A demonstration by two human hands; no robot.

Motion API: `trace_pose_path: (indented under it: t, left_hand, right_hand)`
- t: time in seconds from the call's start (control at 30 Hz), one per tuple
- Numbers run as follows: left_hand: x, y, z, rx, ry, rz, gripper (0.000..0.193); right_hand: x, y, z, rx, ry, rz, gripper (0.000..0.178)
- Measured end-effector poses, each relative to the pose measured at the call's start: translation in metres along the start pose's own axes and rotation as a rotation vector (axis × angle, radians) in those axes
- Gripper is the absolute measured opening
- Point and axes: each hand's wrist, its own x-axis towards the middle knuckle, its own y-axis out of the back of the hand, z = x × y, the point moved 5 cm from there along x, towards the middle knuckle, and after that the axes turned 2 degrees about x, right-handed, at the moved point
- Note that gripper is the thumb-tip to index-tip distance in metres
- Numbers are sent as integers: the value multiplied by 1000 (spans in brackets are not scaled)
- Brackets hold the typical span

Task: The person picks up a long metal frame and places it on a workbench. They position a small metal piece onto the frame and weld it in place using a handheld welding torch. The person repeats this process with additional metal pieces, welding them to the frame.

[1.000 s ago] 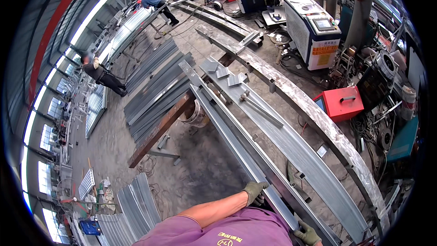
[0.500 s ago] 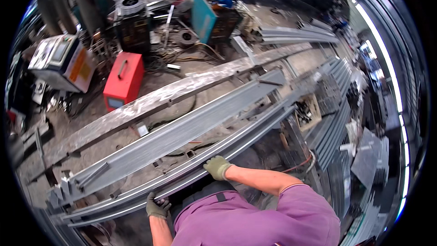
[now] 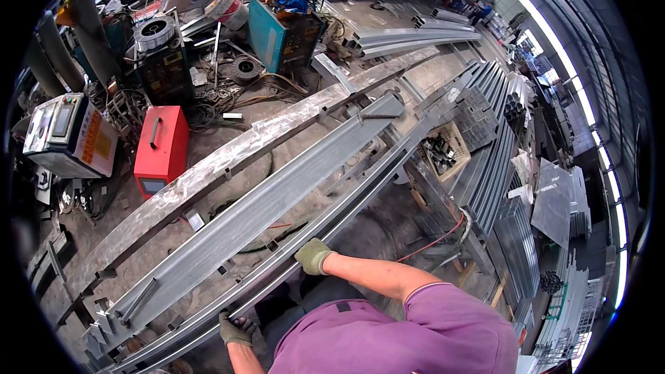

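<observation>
A long grey metal channel [image 3: 346, 201] runs diagonally in front of my body, close to my waist. My right hand [image 3: 313, 256], in an olive-green work glove, grips its near edge around the middle of its length. Lower down and to the left, my left hand [image 3: 237, 329], also gloved, has its fingers curled at the same near edge. The fingertips of both hands are partly hidden. Just beyond lies a wider galvanized channel [image 3: 277, 211], roughly parallel, with a short metal bar [image 3: 142, 300] resting across its left end.
Past the channels lies a long worn beam [image 3: 228, 149]. Behind it stand a red box-shaped machine [image 3: 161, 149], a white-and-blue machine [image 3: 73, 135], a teal-sided unit [image 3: 271, 34] and tangled cables. A crate of small metal pieces [image 3: 447, 152] and stacked steel profiles [image 3: 495, 166] are at right.
My view has turned, so the machines and channels appear shifted and steeper. Both hands remain on the near channel, which now looks closer against the profile beyond it.
</observation>
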Motion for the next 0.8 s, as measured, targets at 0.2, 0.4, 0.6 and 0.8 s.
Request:
trace_pose_path:
  t: [0.2, 0.4, 0.6, 0.8]
  left_hand:
    - [-6, 12, -8, -21, -137, 111, 62]
    - [-71, 13, -44, -3, -322, 73, 49]
    - [-99, -14, -74, 287, -581, 139, 44]
    - [-171, -189, -46, 889, -1148, 98, 28]
  right_hand:
    - [4, -10, 7, 45, 34, -68, 25]
    - [4, -8, 9, 115, 109, -39, 27]
    - [-54, 8, 49, 247, 185, 205, 43]
    - [-120, 3, 149, 447, 99, 726, 42]
